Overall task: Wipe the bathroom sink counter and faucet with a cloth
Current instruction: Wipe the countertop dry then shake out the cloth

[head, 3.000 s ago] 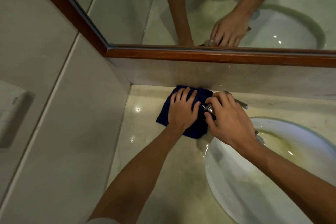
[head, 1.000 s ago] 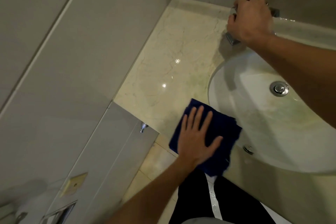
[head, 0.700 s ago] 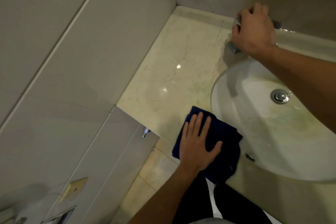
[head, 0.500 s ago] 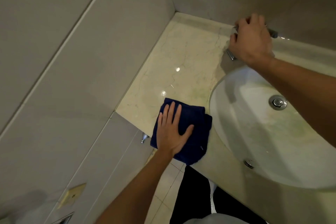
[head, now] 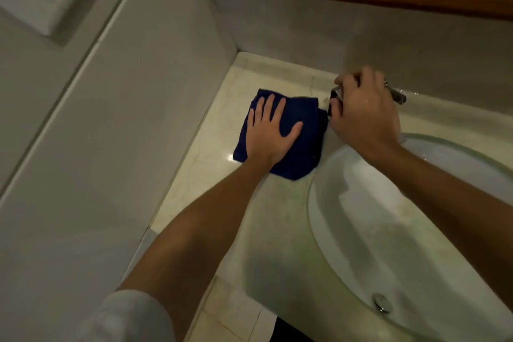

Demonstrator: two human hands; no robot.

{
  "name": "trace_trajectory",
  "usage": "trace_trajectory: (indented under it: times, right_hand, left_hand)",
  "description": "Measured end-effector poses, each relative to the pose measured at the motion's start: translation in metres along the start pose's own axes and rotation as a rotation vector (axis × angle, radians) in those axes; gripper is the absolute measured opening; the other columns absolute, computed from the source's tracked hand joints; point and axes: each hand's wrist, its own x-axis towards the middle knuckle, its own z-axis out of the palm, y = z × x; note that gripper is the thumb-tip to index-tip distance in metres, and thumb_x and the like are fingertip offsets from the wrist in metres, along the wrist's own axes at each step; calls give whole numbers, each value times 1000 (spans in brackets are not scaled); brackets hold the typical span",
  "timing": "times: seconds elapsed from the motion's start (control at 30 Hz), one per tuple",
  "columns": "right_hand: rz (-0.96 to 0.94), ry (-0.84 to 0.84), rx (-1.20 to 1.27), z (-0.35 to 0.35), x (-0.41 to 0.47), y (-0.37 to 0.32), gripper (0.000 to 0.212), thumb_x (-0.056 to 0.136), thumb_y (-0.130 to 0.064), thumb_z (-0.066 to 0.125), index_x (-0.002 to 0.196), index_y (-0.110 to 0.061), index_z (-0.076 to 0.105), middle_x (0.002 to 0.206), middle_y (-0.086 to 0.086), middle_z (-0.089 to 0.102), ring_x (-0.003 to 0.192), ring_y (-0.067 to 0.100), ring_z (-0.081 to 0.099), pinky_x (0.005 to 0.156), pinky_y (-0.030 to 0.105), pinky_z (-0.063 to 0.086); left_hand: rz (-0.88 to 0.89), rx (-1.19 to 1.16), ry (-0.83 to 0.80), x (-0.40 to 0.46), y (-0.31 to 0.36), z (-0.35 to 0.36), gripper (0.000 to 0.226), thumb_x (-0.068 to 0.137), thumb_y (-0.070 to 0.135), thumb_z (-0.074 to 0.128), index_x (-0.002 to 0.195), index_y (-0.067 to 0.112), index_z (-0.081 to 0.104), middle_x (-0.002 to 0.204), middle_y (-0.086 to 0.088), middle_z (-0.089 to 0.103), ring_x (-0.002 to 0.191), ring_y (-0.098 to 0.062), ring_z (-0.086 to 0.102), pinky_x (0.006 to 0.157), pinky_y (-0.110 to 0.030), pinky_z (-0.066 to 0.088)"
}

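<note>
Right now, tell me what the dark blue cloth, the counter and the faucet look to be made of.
Dark blue folded cloth: soft, matte, likely terry or microfibre; it absorbs light and folds thickly.
Pale cream counter: polished stone, probably marble; faint veins and glossy highlights.
Silver faucet: shiny metal, likely chrome-plated; mirror-like edges, mostly hidden under the right hand.

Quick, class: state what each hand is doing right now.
Left hand: open, pressing flat on the blue cloth.
Right hand: closed, gripping the faucet.

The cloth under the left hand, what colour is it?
Dark navy blue, plain with no pattern; the cloth shows clearly in the head view, flat on the counter.
</note>
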Motion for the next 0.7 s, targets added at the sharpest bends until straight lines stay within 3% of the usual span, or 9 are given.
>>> trace_trajectory:
  times: [0.2, 0.37, 0.53, 0.7]
  right_hand:
    - [29, -7, -24, 0, 2, 0, 32, 97, -29, 57, 124, -13, 59, 119, 13, 54, 110, 29, 51, 88, 41, 50]
    - [16, -32, -2, 0, 2, 2, 33, 97, -28, 58, 126, -13, 59, 122, 13, 54, 113, 31, 51, 91, 44, 50]
    - [7, -32, 1, -1, 2, 1, 33, 97, -28, 59, 126, -12, 58, 124, 14, 53, 117, 31, 50, 94, 46, 51]
    - [5, -15, -32, 2, 2, 0, 36, 98, -30, 55, 127, -9, 58, 123, 16, 53, 115, 33, 50, 94, 47, 51]
  left_hand:
    - [-65, -9, 2, 86, 36, 2, 78, 96, 71, 29, 158, 24, 32, 168, -3, 24, 157, -25, 11, 127, -45, 7]
    - [-85, -44, 28, 103, 42, 1, 78, 95, 72, 31, 153, 22, 39, 164, -6, 31, 155, -25, 17, 127, -45, 9]
    - [71, -21, 27, 90, -5, -8, 77, 97, 71, 32, 156, 23, 36, 165, -6, 29, 155, -24, 17, 127, -43, 10]
    - [-10, 5, 18, 48, -63, -19, 80, 97, 72, 28, 161, 24, 27, 169, -5, 21, 157, -24, 9, 128, -43, 5]
